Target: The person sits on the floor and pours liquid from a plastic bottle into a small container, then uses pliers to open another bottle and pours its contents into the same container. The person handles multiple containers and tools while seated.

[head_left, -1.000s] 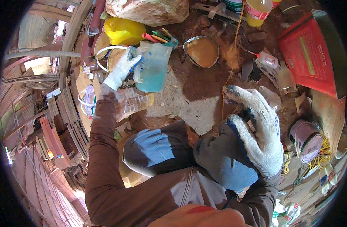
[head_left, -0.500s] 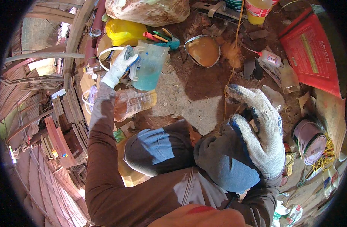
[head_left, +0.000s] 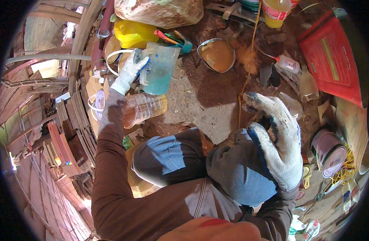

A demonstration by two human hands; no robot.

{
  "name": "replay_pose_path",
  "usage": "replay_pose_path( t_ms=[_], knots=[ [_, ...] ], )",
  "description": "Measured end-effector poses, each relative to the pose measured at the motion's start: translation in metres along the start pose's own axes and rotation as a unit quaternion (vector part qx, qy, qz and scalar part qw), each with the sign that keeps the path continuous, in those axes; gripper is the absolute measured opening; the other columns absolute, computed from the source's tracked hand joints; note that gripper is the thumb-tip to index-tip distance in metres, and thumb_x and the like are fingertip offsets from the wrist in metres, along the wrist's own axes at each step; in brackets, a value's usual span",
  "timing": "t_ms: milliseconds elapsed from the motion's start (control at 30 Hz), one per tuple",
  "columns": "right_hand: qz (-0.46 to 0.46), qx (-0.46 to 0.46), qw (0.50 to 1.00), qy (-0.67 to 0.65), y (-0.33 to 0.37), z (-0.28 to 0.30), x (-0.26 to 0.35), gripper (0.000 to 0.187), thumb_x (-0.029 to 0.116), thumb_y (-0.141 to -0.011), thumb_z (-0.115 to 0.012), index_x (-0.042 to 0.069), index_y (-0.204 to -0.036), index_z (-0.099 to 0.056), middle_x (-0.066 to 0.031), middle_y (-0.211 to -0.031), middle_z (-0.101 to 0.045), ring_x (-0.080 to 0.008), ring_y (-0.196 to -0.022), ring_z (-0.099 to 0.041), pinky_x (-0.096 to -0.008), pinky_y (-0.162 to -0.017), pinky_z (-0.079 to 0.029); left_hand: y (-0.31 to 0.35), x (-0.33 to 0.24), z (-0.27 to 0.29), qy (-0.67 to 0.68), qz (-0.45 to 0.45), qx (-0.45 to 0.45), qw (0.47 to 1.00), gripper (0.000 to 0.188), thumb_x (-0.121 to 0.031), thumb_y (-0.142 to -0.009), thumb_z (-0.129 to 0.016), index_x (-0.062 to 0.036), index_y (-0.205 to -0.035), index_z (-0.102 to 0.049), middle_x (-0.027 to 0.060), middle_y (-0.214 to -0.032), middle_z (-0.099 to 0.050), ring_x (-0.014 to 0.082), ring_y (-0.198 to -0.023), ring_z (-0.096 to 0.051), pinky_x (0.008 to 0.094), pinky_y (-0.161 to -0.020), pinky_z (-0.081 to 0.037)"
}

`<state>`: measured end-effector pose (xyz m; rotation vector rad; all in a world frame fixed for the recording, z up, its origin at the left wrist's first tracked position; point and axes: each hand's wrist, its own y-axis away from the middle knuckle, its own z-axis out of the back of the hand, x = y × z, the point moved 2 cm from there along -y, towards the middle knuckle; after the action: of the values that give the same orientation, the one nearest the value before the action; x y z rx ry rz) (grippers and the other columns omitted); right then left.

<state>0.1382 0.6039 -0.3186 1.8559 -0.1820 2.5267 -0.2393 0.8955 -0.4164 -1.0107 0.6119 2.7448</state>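
My left hand [head_left: 132, 71], in a white glove with stained fingertips, is closed on the handle side of a translucent plastic jug [head_left: 160, 66]. Blue-green liquid [head_left: 158, 80] fills the lower part of the jug. Just below it, a clear ribbed plastic bottle [head_left: 146, 107] lies on its side, near my left forearm. My right hand [head_left: 279, 138], in a white glove with dark-stained fingers, hovers over my right knee. Its thumb and fingers are curved and apart, with nothing seen between them.
Beyond the jug are a yellow plastic container [head_left: 132, 34] and a green cup [head_left: 186, 47] holding coloured-handled tools. A bowl of brown stuff [head_left: 217, 55] sits ahead. To the right are a small red-capped bottle [head_left: 288, 64], a red panel [head_left: 333, 60] and a paint can [head_left: 327, 150]. An orange cord [head_left: 250, 60] runs along the ground.
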Motion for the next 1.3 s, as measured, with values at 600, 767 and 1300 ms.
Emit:
replay_pose_path(
  t_ms=[600,767,1300],
  knots=[
    [-0.182,-0.035,0.982,-0.026,0.007,-0.011,0.01,0.045,0.005,-0.081,-0.062,0.003,-0.126,-0.059,-0.0127,-0.109,-0.062,-0.0213,-0.086,-0.059,-0.0329,-0.08,-0.047,0.094,0.034,-0.044,-0.005,0.091,-0.034,0.995,0.072,-0.031,-0.08,-0.079,0.0043,-0.135,-0.046,0.0195,-0.119,-0.062,0.0261,-0.104,-0.062,0.0355,-0.09,-0.05],
    [-0.203,-0.047,0.978,-0.028,0.004,-0.016,0.013,0.045,0.005,-0.082,-0.062,0.003,-0.126,-0.059,-0.0116,-0.105,-0.061,-0.0171,-0.079,-0.056,-0.0312,-0.075,-0.046,0.093,0.04,-0.045,-0.17,-0.027,-0.101,0.98,0.077,-0.033,-0.082,-0.077,0.0051,-0.139,-0.042,0.0226,-0.122,-0.06,0.0282,-0.102,-0.062,0.0365,-0.089,-0.05],
    [-0.148,-0.005,0.989,-0.027,0.004,-0.012,0.009,0.04,0.008,-0.083,-0.065,0.0,-0.122,-0.06,-0.0167,-0.118,-0.062,-0.0307,-0.106,-0.059,-0.0352,-0.091,-0.046,-0.046,-0.029,-0.004,-0.221,-0.021,0.054,0.974,0.081,-0.052,-0.088,-0.063,0.0022,-0.143,-0.037,0.0236,-0.144,-0.045,0.0323,-0.134,-0.045,0.037,-0.11,-0.037]
  ],
)
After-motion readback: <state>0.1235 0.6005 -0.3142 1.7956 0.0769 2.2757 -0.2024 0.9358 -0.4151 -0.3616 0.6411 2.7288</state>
